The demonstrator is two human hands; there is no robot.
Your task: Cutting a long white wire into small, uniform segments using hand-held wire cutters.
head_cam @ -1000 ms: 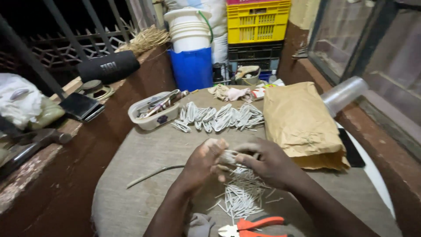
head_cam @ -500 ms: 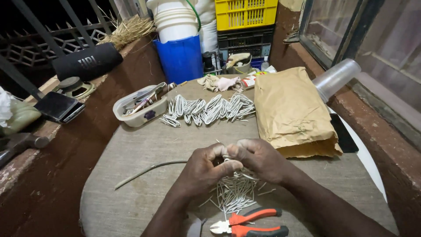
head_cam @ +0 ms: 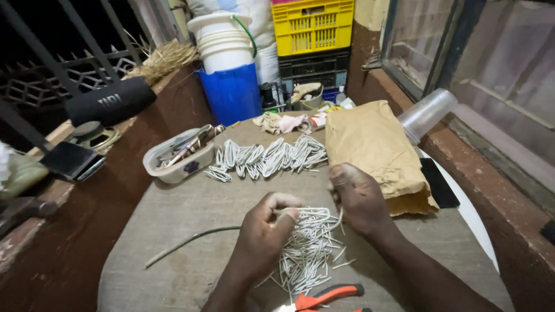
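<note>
Your left hand [head_cam: 267,228] was curled shut, fingertips pinching short white wire piece above loose pile of cut wire pieces [head_cam: 306,251] on cloth-covered table [head_cam: 191,214]. Your right hand [head_cam: 357,197] was closed too, gripping another wire piece just beside pile's far edge. Hands near each other, apart. Row of bent wire pieces [head_cam: 269,156] lay farther back, between plastic tub [head_cam: 178,156] and brown paper bag [head_cam: 376,147]. Orange-handled pliers [head_cam: 324,297] lay at near edge. Long wire [head_cam: 191,242] lay left of pile.

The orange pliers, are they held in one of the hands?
No, the orange pliers lie on the table below both hands, and neither hand touches them.
</note>
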